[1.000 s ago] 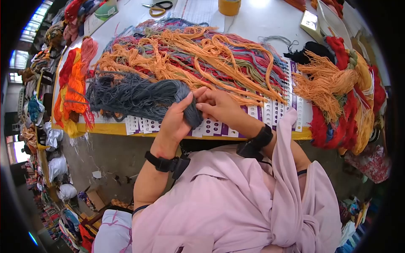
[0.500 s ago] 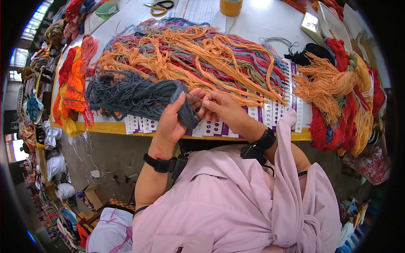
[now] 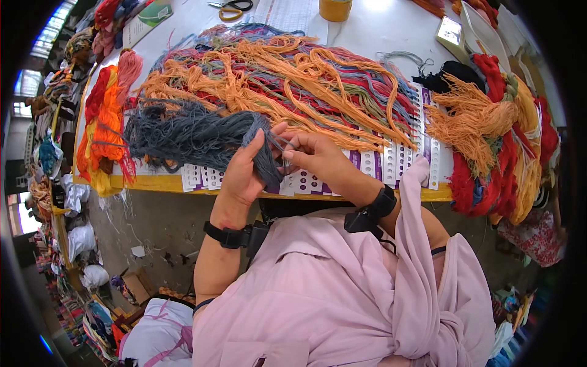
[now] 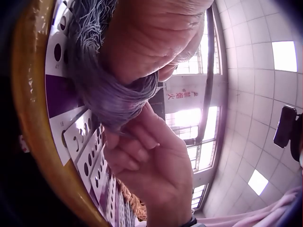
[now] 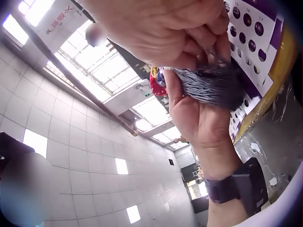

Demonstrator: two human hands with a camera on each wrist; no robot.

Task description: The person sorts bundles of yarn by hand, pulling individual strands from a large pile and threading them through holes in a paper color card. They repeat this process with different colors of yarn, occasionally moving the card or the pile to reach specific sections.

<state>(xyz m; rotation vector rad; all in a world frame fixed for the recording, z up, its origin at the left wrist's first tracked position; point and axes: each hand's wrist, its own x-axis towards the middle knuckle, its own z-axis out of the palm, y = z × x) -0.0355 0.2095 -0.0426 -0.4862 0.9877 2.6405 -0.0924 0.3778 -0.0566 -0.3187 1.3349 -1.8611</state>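
Note:
A bundle of blue-grey yarn (image 3: 189, 136) lies along the table's front left, its right end looped over the left hand (image 3: 241, 174). That hand grips the loop, thumb on top, in the head view. The right hand (image 3: 327, 164) pinches a few grey strands pulled out from the loop's right side. In the left wrist view the grey loop (image 4: 118, 101) wraps round the left hand (image 4: 151, 38), and the right hand (image 4: 158, 170) has curled fingers against it. The right wrist view has the grey strands (image 5: 208, 85) lying across the left palm (image 5: 203, 123).
Orange, red and blue yarn (image 3: 275, 79) is spread behind the hands over punched cards (image 3: 397, 162). More skeins hang at the table's left (image 3: 109, 125) and right (image 3: 507, 140). Scissors (image 3: 230, 12), a tape roll (image 3: 335, 9) and a small scale (image 3: 450, 33) stand at the back.
The left hand with the yarn loop has shifted slightly left. The right hand's fingers have moved a little away from the loop and back toward it, with strands stretched between the hands.

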